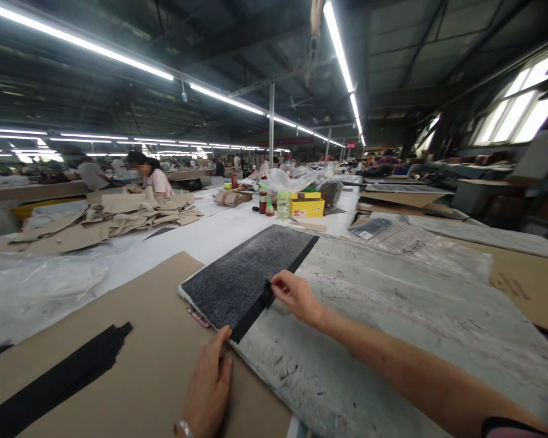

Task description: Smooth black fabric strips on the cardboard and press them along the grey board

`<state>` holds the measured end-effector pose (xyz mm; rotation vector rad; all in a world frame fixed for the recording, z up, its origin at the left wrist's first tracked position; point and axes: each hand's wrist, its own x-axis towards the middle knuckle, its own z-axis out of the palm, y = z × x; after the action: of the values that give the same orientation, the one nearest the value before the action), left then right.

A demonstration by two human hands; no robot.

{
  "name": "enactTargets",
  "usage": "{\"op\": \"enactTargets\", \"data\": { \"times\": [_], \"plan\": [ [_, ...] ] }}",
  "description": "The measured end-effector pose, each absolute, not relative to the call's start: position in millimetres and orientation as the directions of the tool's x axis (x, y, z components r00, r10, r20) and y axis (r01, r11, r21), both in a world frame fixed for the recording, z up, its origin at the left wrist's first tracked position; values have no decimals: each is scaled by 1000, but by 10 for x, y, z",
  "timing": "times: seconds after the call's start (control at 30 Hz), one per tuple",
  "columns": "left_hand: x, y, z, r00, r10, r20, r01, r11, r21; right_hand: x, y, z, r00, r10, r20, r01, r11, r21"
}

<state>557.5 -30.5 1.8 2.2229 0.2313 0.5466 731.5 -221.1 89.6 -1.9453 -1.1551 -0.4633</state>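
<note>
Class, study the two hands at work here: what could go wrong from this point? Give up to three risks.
1. The dark grey panel might slide or twist if pulled, since the left hand is only at its near corner.
2. The right hand seems to pinch a small black piece at the panel's black border; tugging could leave that border crooked or creased.
3. The loose black strips on the brown sheet could get knocked out of place.

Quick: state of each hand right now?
Left hand: open, at the near corner of the dark gray fabric panel.
Right hand: closed, pinching a small black wad.
</note>
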Motion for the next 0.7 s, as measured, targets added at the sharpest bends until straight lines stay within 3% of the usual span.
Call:
{"op": "enactTargets", "data": {
  "times": [0.17, 0.27, 0.37, 0.5, 0.7],
  "plan": [
    [5598, -279, -55, 886, 316, 340, -45, -670, 741, 7856, -3127, 1448, 653, -9, 757, 738, -214, -639],
    [5618, -269, -91, 881, 312, 355, -56, -677, 734, 7989, -3789, 1917, 602, -283, 746, 740, -153, -655],
    [5637, -263, -115, 879, 307, 364, -68, -676, 734, 7940, -4294, 2396, 494, -458, 739, 780, -142, -610],
    [5645, -273, -106, 878, 304, 370, -80, -668, 740, 7722, -4489, 2916, 327, -538, 777, 847, -198, -493],
    [5590, -337, -3, 889, 301, 345, -84, -634, 769, 7356, -3866, 3255, 226, -376, 899, 918, -227, -326]
  ]
}}
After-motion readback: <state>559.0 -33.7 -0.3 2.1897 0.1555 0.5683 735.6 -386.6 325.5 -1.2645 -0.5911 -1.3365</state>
